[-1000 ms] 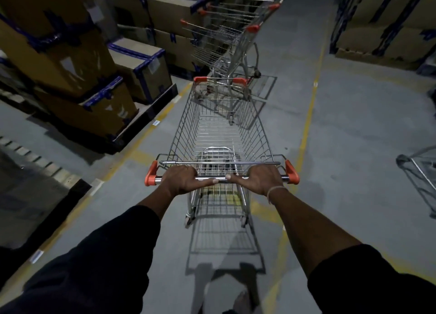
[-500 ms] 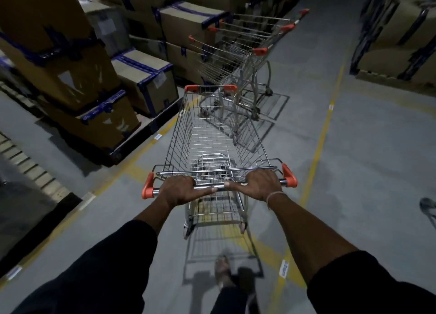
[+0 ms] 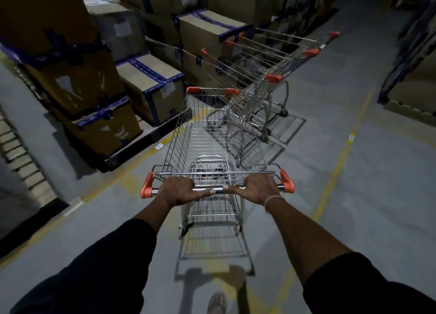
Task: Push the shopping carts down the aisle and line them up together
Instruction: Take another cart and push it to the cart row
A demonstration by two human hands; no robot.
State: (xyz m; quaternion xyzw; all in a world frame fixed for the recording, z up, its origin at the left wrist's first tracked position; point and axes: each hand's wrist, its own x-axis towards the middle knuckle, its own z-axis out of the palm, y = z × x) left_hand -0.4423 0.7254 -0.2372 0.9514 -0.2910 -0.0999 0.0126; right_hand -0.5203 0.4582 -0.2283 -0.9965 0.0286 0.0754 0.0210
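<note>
Your left hand (image 3: 180,189) and your right hand (image 3: 256,188) are both curled shut around the steel push bar with orange end caps (image 3: 218,189), knuckles up, thumbs laid inward along the bar until their tips almost meet at its middle. A pale band (image 3: 273,199) sits on your right wrist, and one sandalled foot (image 3: 217,303) shows low in the view, below the cart.

The bar belongs to the silver wire shopping cart with orange corner guards (image 3: 207,136), which stands on the grey concrete floor (image 3: 354,195) straight ahead of you. Its nose points up the aisle, close beside the yellow painted floor line (image 3: 132,162) on your left and the taped brown cardboard cartons on a pallet (image 3: 151,87) past that line.

Further on, just right of your cart's front end, stands the nested row of silver wire carts with orange handle caps (image 3: 264,77). Its nearest cart sits at an angle to yours, its back end facing toward you and to the right.

You appear to be in the approach step: cart in hand, not yet joined to the row. The next move likely calls for steering the nose to the right, lining it squarely with the open rear of the nearest parked cart, then pushing straight so the basket slides inside. As the cart points now, its front would probably pass to the left of the row.
</note>
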